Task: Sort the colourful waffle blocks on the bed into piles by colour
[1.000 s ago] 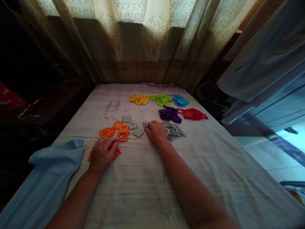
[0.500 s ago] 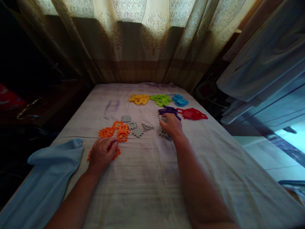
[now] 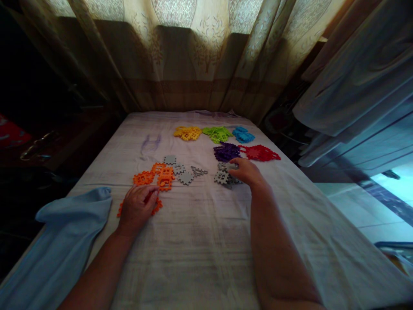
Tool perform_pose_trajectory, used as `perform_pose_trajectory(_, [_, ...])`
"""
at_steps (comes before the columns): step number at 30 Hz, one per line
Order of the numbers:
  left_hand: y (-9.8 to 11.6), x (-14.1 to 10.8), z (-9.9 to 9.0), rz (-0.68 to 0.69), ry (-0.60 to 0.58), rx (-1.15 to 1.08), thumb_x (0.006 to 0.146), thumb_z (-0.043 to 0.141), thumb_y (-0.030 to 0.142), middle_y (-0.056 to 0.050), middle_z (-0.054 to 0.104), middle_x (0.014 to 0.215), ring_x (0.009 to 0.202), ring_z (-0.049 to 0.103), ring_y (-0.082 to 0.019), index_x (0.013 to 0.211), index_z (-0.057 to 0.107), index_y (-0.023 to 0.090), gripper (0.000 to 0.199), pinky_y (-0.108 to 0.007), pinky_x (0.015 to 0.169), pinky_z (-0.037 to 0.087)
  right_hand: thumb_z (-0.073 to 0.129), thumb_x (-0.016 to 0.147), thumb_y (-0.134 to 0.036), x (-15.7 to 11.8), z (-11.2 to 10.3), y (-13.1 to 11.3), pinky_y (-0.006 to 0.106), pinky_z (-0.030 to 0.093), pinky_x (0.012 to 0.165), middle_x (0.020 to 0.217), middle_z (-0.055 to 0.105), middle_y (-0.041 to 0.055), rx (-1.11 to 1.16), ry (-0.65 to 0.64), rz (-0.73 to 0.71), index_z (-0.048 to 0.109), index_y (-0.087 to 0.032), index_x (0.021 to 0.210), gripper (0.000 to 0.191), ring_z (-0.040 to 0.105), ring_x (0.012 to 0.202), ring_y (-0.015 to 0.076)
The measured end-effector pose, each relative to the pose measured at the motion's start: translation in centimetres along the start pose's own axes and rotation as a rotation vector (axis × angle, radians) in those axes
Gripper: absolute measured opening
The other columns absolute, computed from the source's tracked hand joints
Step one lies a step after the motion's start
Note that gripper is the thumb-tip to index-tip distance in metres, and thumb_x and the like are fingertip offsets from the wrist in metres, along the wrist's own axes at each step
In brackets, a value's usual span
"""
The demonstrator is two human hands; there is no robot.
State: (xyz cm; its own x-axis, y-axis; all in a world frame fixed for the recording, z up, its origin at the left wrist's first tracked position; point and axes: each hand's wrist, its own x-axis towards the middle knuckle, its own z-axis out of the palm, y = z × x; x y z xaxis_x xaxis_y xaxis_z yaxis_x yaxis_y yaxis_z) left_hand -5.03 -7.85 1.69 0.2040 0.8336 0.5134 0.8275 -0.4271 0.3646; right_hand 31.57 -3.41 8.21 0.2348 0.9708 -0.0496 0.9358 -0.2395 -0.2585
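Observation:
My left hand (image 3: 138,206) rests over orange pieces (image 3: 157,207) at the left, its fingers curled; what they hold, if anything, is hidden. My right hand (image 3: 247,171) is at the right edge of a pile of grey pieces (image 3: 222,177), thumb and fingers pinched on a grey piece (image 3: 231,167). More orange pieces (image 3: 166,174) lie just beyond my left hand. Loose grey pieces (image 3: 186,178) sit between the orange ones and the grey pile. Behind my right hand is a purple pile (image 3: 226,151), with red pieces (image 3: 261,153) beside it.
Yellow (image 3: 187,133), green (image 3: 217,134) and blue (image 3: 243,134) piles line the far part of the cloth-covered table (image 3: 187,258). A light blue cloth (image 3: 72,219) drapes over the left edge. Curtains (image 3: 206,64) hang behind.
My right hand has moved right and slightly nearer, uncovering the purple pile and much of the grey pile. My left hand has stayed in place over the orange pieces.

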Motion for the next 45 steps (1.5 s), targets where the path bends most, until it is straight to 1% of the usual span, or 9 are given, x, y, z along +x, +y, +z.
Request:
perform_pose_trajectory(5, [-0.2, -0.1, 0.1, -0.011, -0.007, 0.004, 0.093, 0.048, 0.042, -0.006, 0.077, 0.096, 0.093, 0.068, -0.024, 0.094, 0.071, 0.023, 0.030, -0.040, 0.092, 0.050, 0.059, 0.087, -0.029, -0.1, 0.0, -1.4, 0.034, 0.045, 0.095, 0.125, 0.069, 0.0075, 0.015, 0.097, -0.041, 0.071, -0.026, 0.119, 0.034, 0.062, 0.114, 0.0243])
perform_pose_trajectory(8, [-0.2, -0.1, 0.0, -0.009, -0.007, 0.011, 0.093, 0.048, 0.042, -0.006, 0.077, 0.095, 0.092, 0.068, -0.024, 0.095, 0.071, 0.022, 0.031, -0.040, 0.091, 0.050, 0.055, 0.090, -0.025, -0.4, 1.2, -3.7, 0.037, 0.043, 0.100, 0.127, 0.068, 0.0076, 0.025, 0.147, -0.164, 0.071, -0.024, 0.119, 0.033, 0.059, 0.119, 0.0247])
perform_pose_trajectory(12, [0.0, -0.1, 0.0, 0.007, -0.005, 0.011, 0.094, 0.047, 0.041, -0.006, 0.077, 0.095, 0.091, 0.068, -0.024, 0.095, 0.072, 0.021, 0.032, -0.039, 0.090, 0.050, 0.053, 0.091, -0.022, -1.3, 3.6, -6.7, 0.041, 0.037, 0.106, 0.132, 0.066, 0.0089, -0.023, 0.101, -0.396, 0.066, -0.022, 0.125, 0.037, 0.050, 0.129, 0.0252])
perform_pose_trajectory(14, [0.0, 0.0, 0.0, 0.007, -0.007, 0.011, 0.094, 0.046, 0.041, -0.006, 0.077, 0.094, 0.091, 0.068, -0.024, 0.095, 0.072, 0.021, 0.032, -0.039, 0.089, 0.050, 0.053, 0.092, -0.024, -1.8, 4.6, -7.6, 0.043, 0.034, 0.108, 0.134, 0.065, 0.0076, -0.072, 0.053, -0.443, 0.063, -0.024, 0.128, 0.038, 0.047, 0.133, 0.0263])
perform_pose_trajectory(27, [0.0, -0.1, 0.2, 0.014, 0.011, -0.006, 0.094, 0.047, 0.040, -0.007, 0.077, 0.093, 0.091, 0.068, -0.024, 0.095, 0.073, 0.019, 0.033, -0.040, 0.091, 0.050, 0.054, 0.093, -0.029, -2.1, 4.9, -8.2, 0.038, 0.032, 0.098, 0.117, 0.072, 0.0095, -0.153, 0.020, -0.401, 0.067, -0.024, 0.117, 0.027, 0.058, 0.114, 0.0244])
perform_pose_trajectory(32, [0.0, -0.1, 0.2, 0.002, -0.003, -0.006, 0.094, 0.047, 0.040, -0.007, 0.076, 0.093, 0.091, 0.068, -0.024, 0.096, 0.073, 0.020, 0.033, -0.041, 0.091, 0.049, 0.056, 0.092, -0.031, -1.7, 3.2, -7.2, 0.037, 0.036, 0.095, 0.116, 0.073, 0.0082, -0.124, 0.060, -0.345, 0.069, -0.025, 0.111, 0.024, 0.060, 0.112, 0.0246])
perform_pose_trajectory(36, [0.0, -0.1, 0.2, 0.001, -0.006, -0.011, 0.094, 0.046, 0.041, -0.008, 0.076, 0.094, 0.091, 0.068, -0.025, 0.096, 0.073, 0.019, 0.034, -0.042, 0.090, 0.049, 0.058, 0.090, -0.033, -1.1, 0.6, -4.6, 0.037, 0.040, 0.092, 0.115, 0.073, 0.0064, -0.080, 0.084, -0.186, 0.070, -0.026, 0.113, 0.027, 0.063, 0.110, 0.0257])
perform_pose_trajectory(40, [0.0, -0.1, 0.1, 0.001, -0.008, -0.010, 0.094, 0.046, 0.041, -0.008, 0.076, 0.094, 0.091, 0.068, -0.025, 0.096, 0.073, 0.020, 0.034, -0.042, 0.090, 0.050, 0.061, 0.087, -0.034, -0.7, -1.2, -1.3, 0.035, 0.045, 0.090, 0.116, 0.074, 0.0058, -0.042, 0.050, -0.009, 0.071, -0.025, 0.112, 0.028, 0.065, 0.109, 0.0250])
perform_pose_trajectory(45, [0.0, -0.1, 0.2, 0.004, 0.006, -0.003, 0.093, 0.047, 0.042, -0.007, 0.076, 0.092, 0.090, 0.068, -0.025, 0.095, 0.073, 0.020, 0.034, -0.041, 0.089, 0.050, 0.064, 0.083, -0.033, -0.5, -1.7, 1.0, 0.032, 0.048, 0.085, 0.114, 0.074, 0.0058, -0.024, -0.033, 0.026, 0.073, -0.025, 0.109, 0.029, 0.067, 0.106, 0.0242])
